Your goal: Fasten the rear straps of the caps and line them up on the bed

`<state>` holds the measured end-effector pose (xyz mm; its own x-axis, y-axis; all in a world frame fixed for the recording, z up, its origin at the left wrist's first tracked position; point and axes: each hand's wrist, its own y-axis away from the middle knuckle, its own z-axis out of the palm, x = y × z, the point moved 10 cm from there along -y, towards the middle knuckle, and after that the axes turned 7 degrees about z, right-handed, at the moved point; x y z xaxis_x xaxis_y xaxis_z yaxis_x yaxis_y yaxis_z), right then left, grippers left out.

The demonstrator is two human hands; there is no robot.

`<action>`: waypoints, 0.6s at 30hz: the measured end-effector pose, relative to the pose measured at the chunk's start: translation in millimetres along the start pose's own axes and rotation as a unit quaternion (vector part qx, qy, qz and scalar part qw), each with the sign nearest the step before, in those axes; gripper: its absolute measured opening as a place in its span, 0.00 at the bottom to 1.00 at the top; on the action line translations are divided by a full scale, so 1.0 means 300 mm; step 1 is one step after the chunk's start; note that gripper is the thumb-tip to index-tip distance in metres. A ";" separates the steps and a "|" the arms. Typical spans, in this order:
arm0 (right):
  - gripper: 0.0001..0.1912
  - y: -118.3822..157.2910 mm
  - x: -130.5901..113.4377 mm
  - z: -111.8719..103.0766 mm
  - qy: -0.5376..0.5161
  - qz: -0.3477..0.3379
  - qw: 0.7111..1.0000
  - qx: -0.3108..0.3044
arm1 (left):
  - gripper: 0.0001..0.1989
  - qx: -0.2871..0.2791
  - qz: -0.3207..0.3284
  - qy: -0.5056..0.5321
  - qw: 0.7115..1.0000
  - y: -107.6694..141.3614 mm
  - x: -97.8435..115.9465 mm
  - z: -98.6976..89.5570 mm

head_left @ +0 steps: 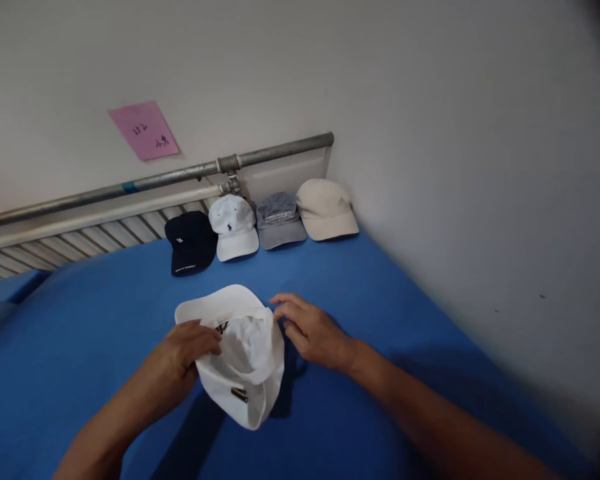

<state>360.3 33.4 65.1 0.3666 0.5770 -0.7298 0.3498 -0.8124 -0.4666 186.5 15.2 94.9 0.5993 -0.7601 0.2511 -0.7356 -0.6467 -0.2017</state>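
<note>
A white cap (230,300) is held above the blue surface, its hollow inside facing me and its brim pointing away. My left hand (183,350) grips its left edge, the fingers reaching over the rim and the thumb hidden. At the cap's right edge is my right hand (315,330), its fingers apart and slightly curled; the fingertips are at the rim, and whether they press on it is not clear. A small dark and gold buckle shows on the cap's near part.
Across the back of the blue surface (115,300) stand a black cap (193,233), a white cap (234,223), a grey cap (280,217) and a beige cap (325,203). Behind them are a metal pipe (175,177) and a radiator (97,239). A wall (455,200) rises at the right.
</note>
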 end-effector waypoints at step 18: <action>0.04 0.034 0.144 0.052 -0.273 0.350 0.894 -0.056 | 0.15 -0.094 -0.223 0.455 0.857 -0.139 -0.025 0.236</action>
<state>366.1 48.7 21.1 0.0652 -0.2223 -0.9728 0.2947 -0.9271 0.2316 235.2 43.4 34.6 0.4036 -0.0204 0.9147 -0.5858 -0.7737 0.2412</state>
